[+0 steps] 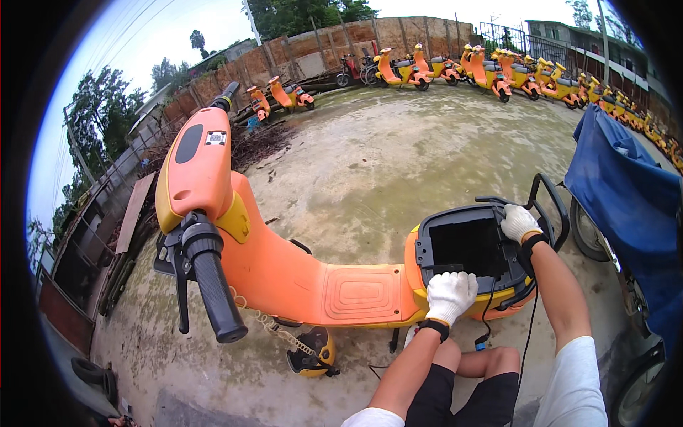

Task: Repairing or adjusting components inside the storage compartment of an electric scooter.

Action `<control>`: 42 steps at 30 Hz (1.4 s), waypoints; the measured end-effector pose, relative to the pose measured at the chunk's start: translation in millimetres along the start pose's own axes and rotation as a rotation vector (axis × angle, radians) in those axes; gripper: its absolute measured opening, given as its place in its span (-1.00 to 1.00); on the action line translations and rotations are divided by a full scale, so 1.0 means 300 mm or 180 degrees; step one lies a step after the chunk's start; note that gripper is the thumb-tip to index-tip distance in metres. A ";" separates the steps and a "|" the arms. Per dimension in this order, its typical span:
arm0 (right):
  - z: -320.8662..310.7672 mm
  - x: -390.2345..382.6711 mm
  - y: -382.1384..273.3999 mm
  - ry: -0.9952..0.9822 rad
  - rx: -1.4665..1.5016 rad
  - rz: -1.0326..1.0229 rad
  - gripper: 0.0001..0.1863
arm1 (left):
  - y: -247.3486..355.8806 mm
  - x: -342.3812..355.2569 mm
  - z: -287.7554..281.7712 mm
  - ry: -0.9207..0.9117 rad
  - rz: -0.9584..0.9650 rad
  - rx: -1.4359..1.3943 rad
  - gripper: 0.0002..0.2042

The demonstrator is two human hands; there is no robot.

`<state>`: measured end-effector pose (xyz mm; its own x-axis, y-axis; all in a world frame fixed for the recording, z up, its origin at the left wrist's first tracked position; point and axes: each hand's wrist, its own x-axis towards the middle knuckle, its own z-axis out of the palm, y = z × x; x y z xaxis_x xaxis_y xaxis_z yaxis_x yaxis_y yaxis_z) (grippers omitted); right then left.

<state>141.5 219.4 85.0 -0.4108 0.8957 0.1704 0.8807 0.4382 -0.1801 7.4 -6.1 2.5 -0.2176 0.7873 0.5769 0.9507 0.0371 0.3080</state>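
Observation:
An orange and yellow electric scooter (284, 274) stands across my view, its handlebar at the left. At its seat end, a black-rimmed compartment (445, 222) is uncovered and dark inside. My left hand (452, 295), in a white knit glove, is closed at the near rim; what its fingers hold is hidden. Also gloved, my right hand (519, 222) has its fingers curled over the rim on the far right side, beside the black rear rack (558, 206). A black cable with a blue connector (480, 344) hangs below the near side of the compartment.
A yellow and black helmet (313, 352) hangs low beside the scooter on a coiled cord (274, 327). To the right stands a vehicle under a blue cover (622, 178). Rows of parked scooters (491, 75) line the brick wall (327, 53). Tyres (92, 373) lie at lower left.

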 end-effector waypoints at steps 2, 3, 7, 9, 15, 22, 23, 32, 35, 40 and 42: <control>0.006 0.005 -0.006 -0.0070 0.0017 0.0062 -0.69 | -0.001 -0.002 0.003 0.0015 -0.0003 -0.0009 -0.63; 0.007 0.008 -0.008 -0.0099 -0.0021 0.0176 -0.69 | -0.003 -0.002 0.005 0.0050 0.0020 -0.0036 -0.63; -0.017 0.022 -0.002 -0.0291 -0.0107 0.0076 -0.67 | -0.003 -0.003 0.007 -0.0046 -0.0010 -0.0023 -0.63; -0.032 0.022 0.004 -0.0304 -0.0113 0.0032 -0.66 | -0.004 -0.006 0.006 -0.0094 0.0003 -0.0028 -0.63; -0.025 0.010 -0.017 -0.0196 -0.0196 0.0033 -0.69 | -0.010 -0.003 0.011 -0.0043 -0.0056 -0.0084 -0.64; -0.029 0.024 0.019 -0.0180 -0.0141 -0.0125 -0.65 | -0.007 -0.003 0.010 0.0033 0.0005 -0.0089 -0.63; -0.026 0.027 0.021 -0.0212 -0.0135 -0.0144 -0.65 | -0.006 -0.001 0.010 0.0009 -0.0006 -0.0108 -0.63; -0.017 0.017 0.006 -0.0122 -0.0293 -0.0116 -0.68 | -0.003 -0.001 0.008 0.0137 0.0036 -0.0029 -0.63; -0.029 0.006 0.010 -0.0028 -0.0215 -0.0195 -0.72 | -0.005 -0.003 0.013 0.0159 0.0049 0.0039 -0.63; -0.027 0.009 -0.012 -0.0154 -0.0338 -0.0212 -0.66 | -0.007 -0.004 0.027 0.0238 0.0132 0.0082 -0.66; -0.029 0.008 -0.016 -0.0166 -0.0341 -0.0121 -0.64 | -0.009 -0.003 0.028 0.0248 0.0165 0.0116 -0.66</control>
<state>138.2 218.8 94.7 -0.4537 0.8825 0.1241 0.8832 0.4639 -0.0696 6.8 -1.6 -5.2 -0.1830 0.7385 0.6489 0.9682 0.0209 0.2493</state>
